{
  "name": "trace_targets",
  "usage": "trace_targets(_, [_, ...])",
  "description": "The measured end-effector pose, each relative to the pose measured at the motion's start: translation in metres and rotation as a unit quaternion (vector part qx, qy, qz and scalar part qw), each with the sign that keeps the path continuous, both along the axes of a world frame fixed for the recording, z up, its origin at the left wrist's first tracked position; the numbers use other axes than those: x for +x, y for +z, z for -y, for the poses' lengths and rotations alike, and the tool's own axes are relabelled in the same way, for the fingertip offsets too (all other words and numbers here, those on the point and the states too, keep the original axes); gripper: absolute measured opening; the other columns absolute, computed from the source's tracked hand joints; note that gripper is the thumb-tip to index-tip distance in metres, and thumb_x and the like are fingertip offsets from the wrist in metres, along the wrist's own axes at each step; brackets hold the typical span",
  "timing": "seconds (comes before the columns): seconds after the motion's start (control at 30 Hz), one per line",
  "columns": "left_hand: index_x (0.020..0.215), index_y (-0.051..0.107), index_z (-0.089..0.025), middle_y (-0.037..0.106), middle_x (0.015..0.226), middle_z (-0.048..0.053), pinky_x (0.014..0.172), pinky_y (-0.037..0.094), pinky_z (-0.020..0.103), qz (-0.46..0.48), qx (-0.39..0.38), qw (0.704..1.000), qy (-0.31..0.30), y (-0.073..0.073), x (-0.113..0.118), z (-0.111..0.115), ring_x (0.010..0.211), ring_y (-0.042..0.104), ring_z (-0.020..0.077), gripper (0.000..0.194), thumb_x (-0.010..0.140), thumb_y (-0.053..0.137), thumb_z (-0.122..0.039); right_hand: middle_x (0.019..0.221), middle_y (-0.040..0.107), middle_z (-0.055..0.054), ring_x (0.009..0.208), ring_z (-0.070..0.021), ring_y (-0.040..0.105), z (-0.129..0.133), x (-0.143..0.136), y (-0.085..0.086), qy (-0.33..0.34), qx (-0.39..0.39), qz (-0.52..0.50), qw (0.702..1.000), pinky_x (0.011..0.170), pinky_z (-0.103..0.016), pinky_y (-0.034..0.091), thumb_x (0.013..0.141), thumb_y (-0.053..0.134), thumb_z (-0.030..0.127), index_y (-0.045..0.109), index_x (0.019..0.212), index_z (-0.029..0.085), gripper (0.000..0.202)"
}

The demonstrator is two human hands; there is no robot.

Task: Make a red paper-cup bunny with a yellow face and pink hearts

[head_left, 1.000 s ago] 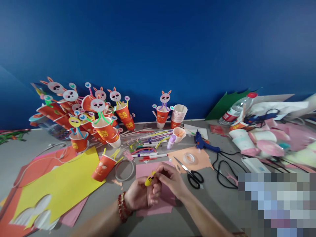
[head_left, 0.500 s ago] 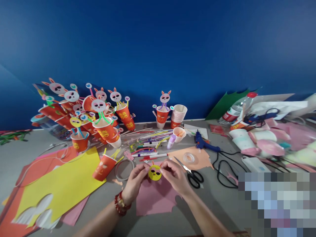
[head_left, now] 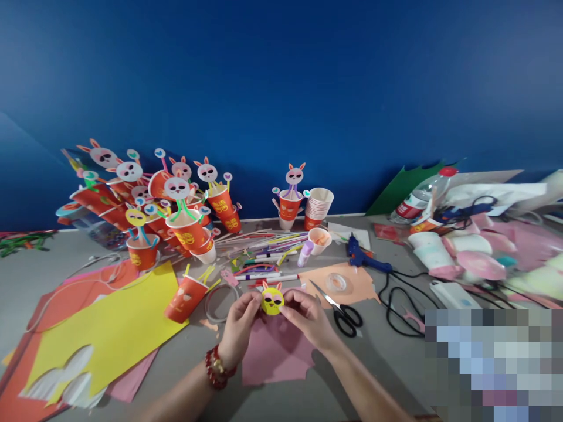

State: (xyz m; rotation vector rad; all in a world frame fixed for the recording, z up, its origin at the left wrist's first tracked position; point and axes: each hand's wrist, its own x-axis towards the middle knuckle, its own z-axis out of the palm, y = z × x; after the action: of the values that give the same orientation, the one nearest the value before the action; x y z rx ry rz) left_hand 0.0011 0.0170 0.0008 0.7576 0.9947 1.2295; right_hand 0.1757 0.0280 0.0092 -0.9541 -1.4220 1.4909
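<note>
A round yellow bunny face [head_left: 272, 301] with small pink ears and dark eyes is held upright between both hands. My left hand [head_left: 241, 328], with a red bead bracelet at the wrist, pinches its left edge. My right hand [head_left: 307, 316] grips the right edge between thumb and fingers. Beneath them lies a pink paper sheet [head_left: 277, 357]. An orange cup [head_left: 187, 298] with yellow stems leans left of my left hand, beside a roll of clear tape [head_left: 222, 303]. Black-handled scissors [head_left: 346, 319] lie open to the right of my right hand.
Decorated bunny cups [head_left: 182, 225] crowd the back left. Yellow paper [head_left: 105, 328] covers the left side. Pens and straws [head_left: 264, 258] lie ahead, with stacked cups [head_left: 319, 205] behind. A blue glue gun [head_left: 363, 255], black cable, bottle [head_left: 422, 193] and pink-white cups [head_left: 461, 252] occupy the right.
The yellow bunny face has moved slightly up and left and its ears show more clearly. My right hand has shifted a little left with it.
</note>
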Motion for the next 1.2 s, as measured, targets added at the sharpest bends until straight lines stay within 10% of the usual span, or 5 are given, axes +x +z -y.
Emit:
trace_targets(0.5, [0.086, 0.069, -0.009, 0.061, 0.066, 0.001, 0.054, 0.041, 0.02, 0.226, -0.226, 0.942, -0.107, 0.001, -0.002, -0.007, 0.052, 0.051, 0.0069, 0.024, 0.075, 0.078, -0.028, 0.082, 0.066, -0.003, 0.071, -0.0159, 0.059, 0.0, -0.001, 0.008, -0.035, 0.107, 0.078, 0.991, 0.063, -0.024, 0.046, 0.092, 0.058, 0.033, 0.061, 0.082, 0.019, 0.018])
trace_targets(1.0, [0.094, 0.072, -0.014, 0.061, 0.058, -0.002, 0.051, 0.033, 0.02, 0.035, -0.046, 0.998, 0.013, -0.007, -0.002, -0.003, 0.054, 0.05, 0.0084, 0.031, 0.077, 0.077, -0.039, 0.076, 0.065, -0.001, 0.069, -0.0162, 0.058, -0.001, 0.001, 0.006, -0.079, 0.178, 0.157, 0.968, 0.065, -0.024, 0.045, 0.093, 0.056, 0.03, 0.058, 0.076, 0.021, 0.019])
trace_targets(1.2, [0.08, 0.066, -0.015, 0.06, 0.062, -0.003, 0.054, 0.037, 0.019, 0.145, -0.091, 0.985, -0.037, -0.001, -0.001, -0.004, 0.055, 0.052, 0.0076, 0.022, 0.076, 0.079, -0.034, 0.073, 0.062, -0.001, 0.065, -0.0157, 0.056, -0.001, 0.002, 0.001, -0.096, 0.142, 0.155, 0.973, 0.058, -0.023, 0.043, 0.093, 0.056, 0.035, 0.059, 0.079, 0.02, 0.02])
